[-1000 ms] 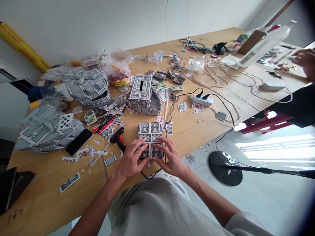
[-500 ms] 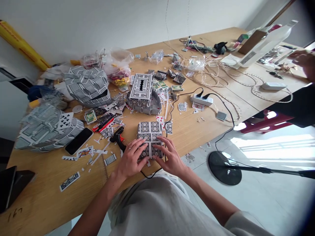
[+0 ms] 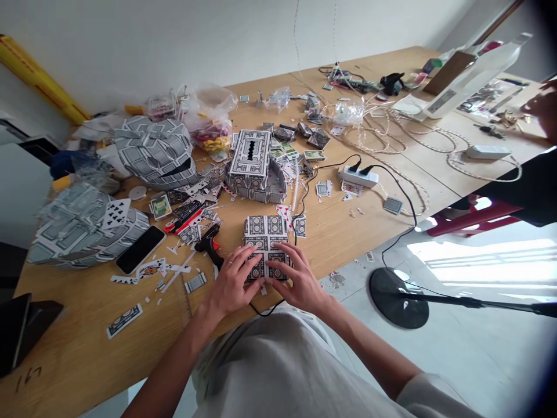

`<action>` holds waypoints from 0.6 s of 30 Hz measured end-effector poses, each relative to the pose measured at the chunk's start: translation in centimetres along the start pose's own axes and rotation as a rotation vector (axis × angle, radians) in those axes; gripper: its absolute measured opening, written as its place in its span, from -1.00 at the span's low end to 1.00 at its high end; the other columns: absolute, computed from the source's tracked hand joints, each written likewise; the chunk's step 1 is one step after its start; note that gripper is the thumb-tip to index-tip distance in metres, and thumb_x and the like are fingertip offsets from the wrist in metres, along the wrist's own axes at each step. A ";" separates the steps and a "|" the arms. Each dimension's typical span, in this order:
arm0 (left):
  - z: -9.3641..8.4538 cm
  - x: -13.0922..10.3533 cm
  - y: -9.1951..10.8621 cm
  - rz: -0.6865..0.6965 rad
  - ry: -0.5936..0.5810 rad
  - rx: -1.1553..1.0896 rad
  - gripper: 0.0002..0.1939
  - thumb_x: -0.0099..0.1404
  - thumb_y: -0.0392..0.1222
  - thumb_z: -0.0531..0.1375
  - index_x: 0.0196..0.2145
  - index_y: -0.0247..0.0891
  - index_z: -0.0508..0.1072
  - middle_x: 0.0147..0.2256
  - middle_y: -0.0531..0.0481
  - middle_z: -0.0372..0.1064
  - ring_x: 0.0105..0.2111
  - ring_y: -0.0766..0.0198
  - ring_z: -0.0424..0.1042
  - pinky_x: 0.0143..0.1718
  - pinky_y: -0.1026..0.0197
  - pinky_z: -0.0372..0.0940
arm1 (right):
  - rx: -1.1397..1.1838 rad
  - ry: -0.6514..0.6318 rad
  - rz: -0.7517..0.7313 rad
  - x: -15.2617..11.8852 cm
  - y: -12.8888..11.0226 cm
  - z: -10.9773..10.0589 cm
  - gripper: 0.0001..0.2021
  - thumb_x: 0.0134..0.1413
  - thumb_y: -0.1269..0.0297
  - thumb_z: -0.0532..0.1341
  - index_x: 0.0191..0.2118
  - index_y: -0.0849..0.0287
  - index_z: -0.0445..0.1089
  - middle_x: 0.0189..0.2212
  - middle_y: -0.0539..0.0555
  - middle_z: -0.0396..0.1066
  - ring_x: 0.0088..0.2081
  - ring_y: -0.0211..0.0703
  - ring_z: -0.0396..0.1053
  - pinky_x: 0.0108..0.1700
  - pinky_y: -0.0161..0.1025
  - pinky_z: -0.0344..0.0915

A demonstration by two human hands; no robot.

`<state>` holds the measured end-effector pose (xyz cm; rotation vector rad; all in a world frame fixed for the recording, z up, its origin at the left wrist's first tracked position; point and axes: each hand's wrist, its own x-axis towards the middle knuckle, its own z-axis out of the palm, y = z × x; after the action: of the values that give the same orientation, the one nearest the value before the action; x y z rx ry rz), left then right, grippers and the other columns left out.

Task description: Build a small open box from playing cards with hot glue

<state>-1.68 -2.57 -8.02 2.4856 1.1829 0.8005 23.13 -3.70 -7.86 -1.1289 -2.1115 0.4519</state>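
A box covered in black-and-white playing cards [image 3: 266, 232] lies near the table's front edge. My left hand [image 3: 235, 280] rests on its left side with fingers spread over the top. On the right side, my right hand [image 3: 301, 278] lies with its fingers apart, and both thumbs are at the near edge. A black glue gun [image 3: 210, 244] with an orange trigger is just left of the box. Behind it stands a card-covered box with a black slot [image 3: 251, 152], on a curved card base [image 3: 275, 184].
Two large card-built shapes [image 3: 154, 152] [image 3: 82, 226], a phone [image 3: 140, 249] and card scraps cover the left. A power strip [image 3: 357, 176] with cables is to the right. Another person's hand [image 3: 543, 107] shows at the far right; a round black stand base [image 3: 398, 297] is on the floor.
My right hand has shifted slightly left over the box top, its thumb closer to my left thumb. The other person's hand at the far right has moved right, partly out of view.
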 end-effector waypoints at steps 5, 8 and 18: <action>0.1 0.0 -0.1 0.004 0.001 0.007 -0.43 0.53 -0.06 0.23 0.42 -0.12 0.33 0.39 -0.25 0.36 0.42 -0.13 0.33 0.41 -0.30 0.31 | -0.006 -0.014 -0.003 0.0 0.1 0.1 -0.66 0.37 0.11 0.39 0.19 0.02 0.57 0.42 0.28 0.29 0.46 0.30 0.21 0.41 0.39 0.35; 0.1 -0.1 -0.1 0.005 0.000 0.011 -0.43 0.53 -0.06 0.24 0.42 -0.13 0.32 0.39 -0.27 0.35 0.42 -0.14 0.32 0.42 -0.30 0.31 | -0.006 -0.015 -0.008 -0.1 0.1 0.1 -0.66 0.38 0.11 0.39 0.18 0.04 0.57 0.42 0.29 0.29 0.45 0.30 0.20 0.42 0.37 0.36; 0.1 -0.1 -0.1 -0.013 -0.011 -0.001 -0.43 0.53 -0.05 0.23 0.43 -0.10 0.34 0.40 -0.24 0.35 0.43 -0.14 0.32 0.42 -0.31 0.31 | 0.003 -0.016 0.021 -0.1 0.1 0.3 -0.66 0.38 0.11 0.39 0.19 -0.01 0.57 0.41 0.26 0.31 0.45 0.31 0.22 0.41 0.39 0.37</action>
<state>-1.72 -2.61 -8.18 2.4755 1.1941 0.7830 23.02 -3.72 -8.16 -1.1505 -2.1139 0.4749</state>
